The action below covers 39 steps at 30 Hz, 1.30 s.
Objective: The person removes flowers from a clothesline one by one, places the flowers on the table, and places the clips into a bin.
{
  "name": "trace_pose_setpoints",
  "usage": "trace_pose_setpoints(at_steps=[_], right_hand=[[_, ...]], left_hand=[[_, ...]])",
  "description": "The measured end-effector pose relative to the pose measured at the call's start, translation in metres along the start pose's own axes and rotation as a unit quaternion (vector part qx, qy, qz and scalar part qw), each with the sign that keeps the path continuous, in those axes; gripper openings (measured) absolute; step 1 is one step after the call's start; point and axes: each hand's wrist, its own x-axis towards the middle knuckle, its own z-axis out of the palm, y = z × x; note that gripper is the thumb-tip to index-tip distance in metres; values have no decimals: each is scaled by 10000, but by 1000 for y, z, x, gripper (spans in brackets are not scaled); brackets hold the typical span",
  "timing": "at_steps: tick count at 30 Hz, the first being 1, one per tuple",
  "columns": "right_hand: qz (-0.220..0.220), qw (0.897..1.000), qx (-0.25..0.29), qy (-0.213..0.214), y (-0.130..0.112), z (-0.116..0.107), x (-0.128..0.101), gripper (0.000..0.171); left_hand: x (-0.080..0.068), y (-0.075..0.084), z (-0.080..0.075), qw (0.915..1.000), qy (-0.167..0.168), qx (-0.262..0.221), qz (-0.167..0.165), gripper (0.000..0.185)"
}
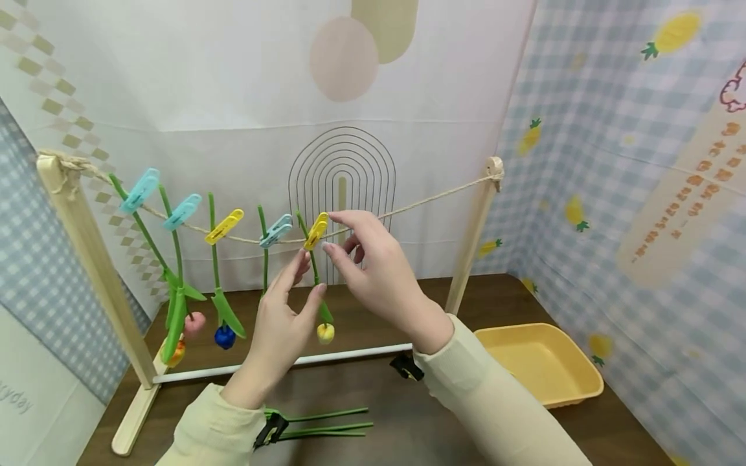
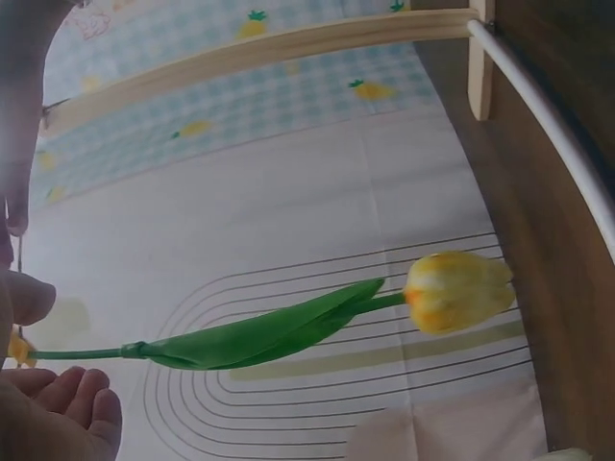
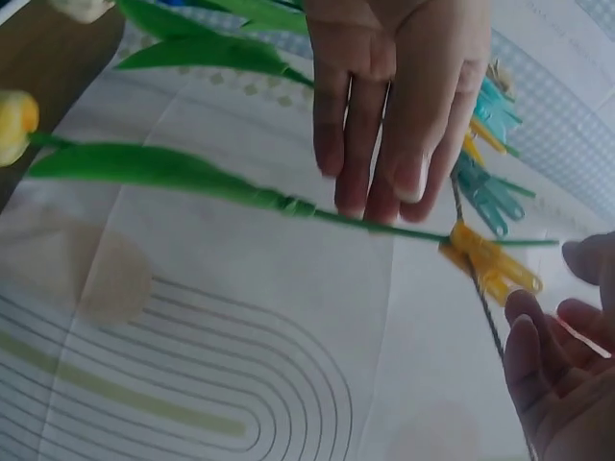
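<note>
1. Five clothespins gripped the rope [image 1: 408, 208], and the rightmost, a yellow clothespin [image 1: 316, 231], pinned a yellow tulip [image 1: 325, 332] by the end of its stem so the bloom hung head-down, a little left of the rack's middle.
2. Both hands framed that peg. The right hand [image 1: 373, 272] hovered just right of it with fingers loosely spread; its fingertips lay at the peg's top and side, but no clenched pinch showed, so I judged it released.
3. The left hand [image 1: 280, 323] stood just left of the stem, fingers straight and raised, close beside it rather than wrapped around it, probably steadying the hanging flower.
4. To the left, four more artificial flowers hung the same way: a blue clothespin [image 1: 276, 231], another yellow clothespin [image 1: 224, 226], and two blue pegs [image 1: 182, 211] farther left near the post, with a blue bloom [image 1: 224, 336], a pink one [image 1: 194, 321] and an orange one [image 1: 175, 353] dangling low.
5. The wooden rack [image 1: 93, 259] held the rope taut between two posts, braced by a white bar [image 1: 350, 353] along the table.
6. Spare green stems [image 1: 326, 424] lay on the near side of the table, within reach of the left arm.
7. A yellow tray [image 1: 542, 362] sat at the right, well apart from the rack.
</note>
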Motion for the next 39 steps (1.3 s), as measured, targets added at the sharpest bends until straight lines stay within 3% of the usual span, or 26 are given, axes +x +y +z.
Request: trace_pose_setpoints(at_steps=[7, 13, 24, 39], right_hand=[[529, 9979, -372, -40, -6, 7, 10, 37], [825, 9952, -511, -159, -8, 13, 14, 36], [770, 9965, -224, -254, -10, 12, 7, 24], [533, 9985, -84, 63, -11, 15, 4, 9]], left_hand=[[8, 2, 2, 9988, -212, -201, -391, 55], [10, 2, 2, 9986, -112, -336, -398, 47], [10, 0, 2, 9992, 243, -305, 59, 17], [8, -4, -2, 9993, 28, -364, -108, 22]])
